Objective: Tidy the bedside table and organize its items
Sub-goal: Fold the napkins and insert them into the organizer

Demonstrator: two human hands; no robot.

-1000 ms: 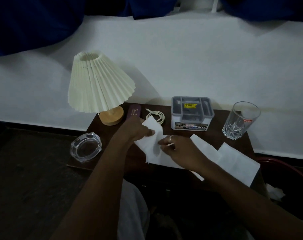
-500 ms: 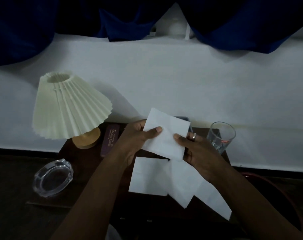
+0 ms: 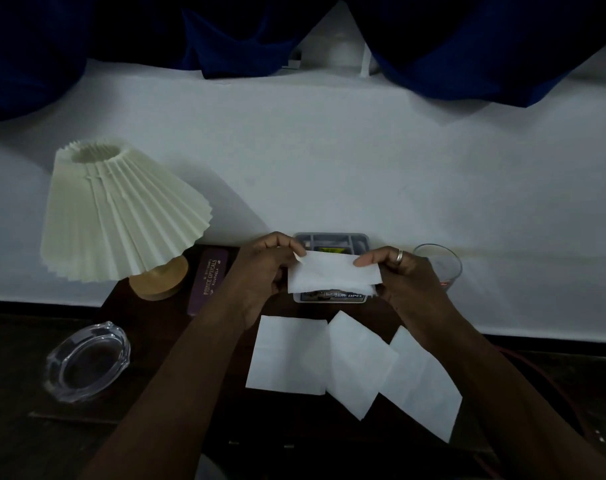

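Tissue (image 3: 332, 276) held taut above the bedside table (image 3: 149, 327): my left hand (image 3: 263, 271) pinches its left edge, my right hand (image 3: 403, 277) pinches its right.

Two readable labels

The long purple spectacle case (image 3: 210, 277) reads "PRINCE OPTICALS" along its lid, and the grey plastic compartment organiser (image 3: 331, 240) shows "OPEL" on its front sticker; its yellow tag is illegible.

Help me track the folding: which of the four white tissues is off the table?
The folded tissue pinched between the left hand and right hand, in front of the grey organizer. The other three lie flat on the table.
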